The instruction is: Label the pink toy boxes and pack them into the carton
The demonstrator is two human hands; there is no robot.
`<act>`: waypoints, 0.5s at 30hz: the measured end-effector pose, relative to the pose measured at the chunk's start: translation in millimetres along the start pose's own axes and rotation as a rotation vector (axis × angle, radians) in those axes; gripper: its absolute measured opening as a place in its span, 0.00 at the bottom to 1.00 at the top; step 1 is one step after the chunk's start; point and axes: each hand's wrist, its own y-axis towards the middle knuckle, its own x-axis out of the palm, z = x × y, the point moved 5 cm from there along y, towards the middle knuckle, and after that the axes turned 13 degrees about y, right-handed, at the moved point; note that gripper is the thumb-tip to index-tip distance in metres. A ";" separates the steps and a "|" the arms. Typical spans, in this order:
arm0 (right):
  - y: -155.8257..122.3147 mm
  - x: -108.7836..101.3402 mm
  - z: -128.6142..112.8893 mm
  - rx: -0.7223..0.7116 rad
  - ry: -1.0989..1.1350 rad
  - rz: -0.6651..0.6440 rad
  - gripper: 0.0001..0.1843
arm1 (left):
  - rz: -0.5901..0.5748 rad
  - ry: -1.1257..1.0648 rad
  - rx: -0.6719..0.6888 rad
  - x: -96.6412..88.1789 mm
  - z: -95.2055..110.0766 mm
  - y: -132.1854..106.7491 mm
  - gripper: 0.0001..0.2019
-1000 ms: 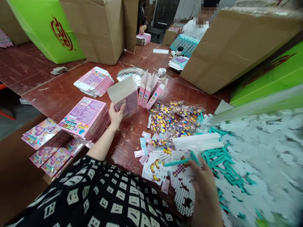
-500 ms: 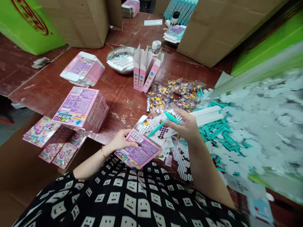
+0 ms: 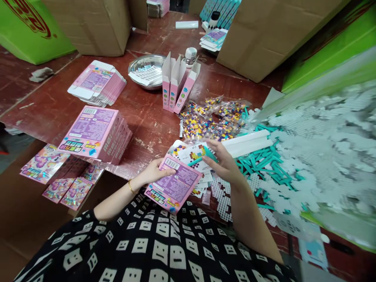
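Observation:
My left hand (image 3: 154, 172) grips a pink and purple printed box (image 3: 173, 188) close to my body, its open end facing right. My right hand (image 3: 225, 162) pinches a bundle of white pattern cards (image 3: 192, 152) together with a teal plastic stick (image 3: 202, 156), and the bundle's end sits at the mouth of the box. Under my hands lie more pattern cards and white peg boards (image 3: 223, 199).
A pile of bead bags (image 3: 211, 117) and teal sticks (image 3: 264, 164) lies to the right. Three open pink boxes (image 3: 176, 88) stand by a metal bowl (image 3: 145, 70). Closed boxes (image 3: 96, 135) and flat cartons (image 3: 96, 82) sit at left. Cardboard cartons (image 3: 264, 35) line the back.
My left hand brought the box from the table's middle down to my lap. My right hand lifted the cards and teal stick from the pile and moved them to the box's open end.

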 end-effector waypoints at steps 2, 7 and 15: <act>-0.6 2.0 -4.7 0.028 0.006 -0.155 0.24 | 0.029 -0.006 -0.023 0.9 -0.3 -1.4 0.16; 5.0 0.2 -8.2 0.096 -0.013 -0.326 0.21 | 0.063 -0.013 -0.010 4.6 5.1 -5.8 0.14; 15.3 26.0 23.9 0.069 -0.114 0.031 0.08 | -0.020 0.148 -0.040 15.4 7.9 -5.7 0.20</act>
